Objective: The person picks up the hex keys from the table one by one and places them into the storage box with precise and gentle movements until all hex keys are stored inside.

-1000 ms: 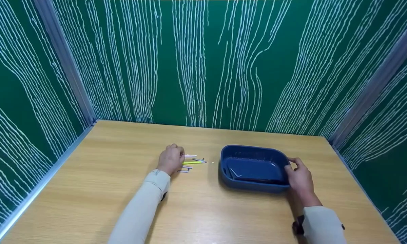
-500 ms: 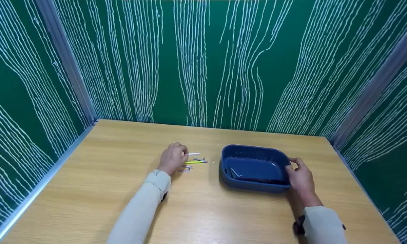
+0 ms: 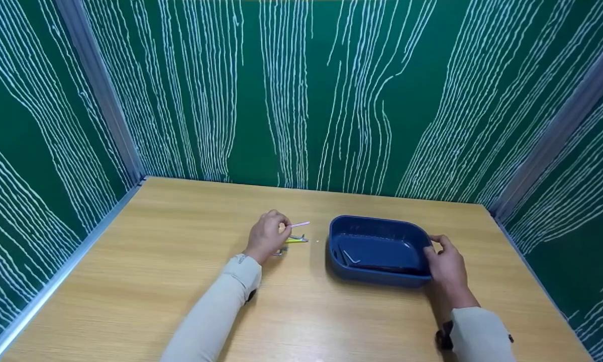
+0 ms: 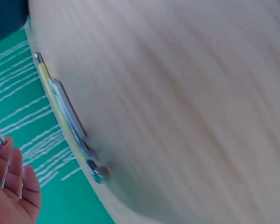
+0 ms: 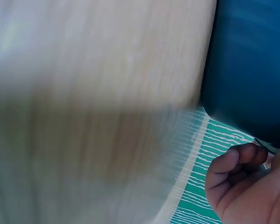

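Left of the blue bin (image 3: 382, 278), my left hand (image 3: 268, 234) pinches a thin pale rod (image 3: 300, 224); my right hand (image 3: 448, 269) grips its right end.

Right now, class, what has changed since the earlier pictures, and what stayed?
The left hand, pinching a thin pale rod, has moved it rightward toward the blue container and slightly farther from the person. The right hand still holds the container; the bent metal piece inside and yellow-green rod look unmoved.

Behind and beside the wooden desk (image 3: 341, 322) stand green walls (image 3: 251, 100) with wavy white lines (image 3: 287, 75) and grey corner posts (image 3: 102, 90). A white speck (image 3: 317, 241), perhaps a crumb, lies on top.
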Action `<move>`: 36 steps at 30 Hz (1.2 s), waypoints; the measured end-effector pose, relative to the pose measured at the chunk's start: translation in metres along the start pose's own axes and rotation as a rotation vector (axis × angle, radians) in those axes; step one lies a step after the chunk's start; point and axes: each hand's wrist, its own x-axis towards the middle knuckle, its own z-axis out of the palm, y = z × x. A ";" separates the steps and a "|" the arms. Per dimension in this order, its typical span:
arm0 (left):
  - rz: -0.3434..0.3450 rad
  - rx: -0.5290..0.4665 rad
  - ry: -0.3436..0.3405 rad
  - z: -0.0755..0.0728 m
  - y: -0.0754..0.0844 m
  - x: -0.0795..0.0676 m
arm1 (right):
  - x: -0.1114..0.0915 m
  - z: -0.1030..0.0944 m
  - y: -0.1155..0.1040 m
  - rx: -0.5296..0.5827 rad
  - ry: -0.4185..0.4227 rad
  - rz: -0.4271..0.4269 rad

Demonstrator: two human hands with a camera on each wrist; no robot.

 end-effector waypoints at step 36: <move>0.191 -0.078 0.011 0.042 0.088 -0.005 | 0.002 0.002 0.002 0.029 -0.006 0.008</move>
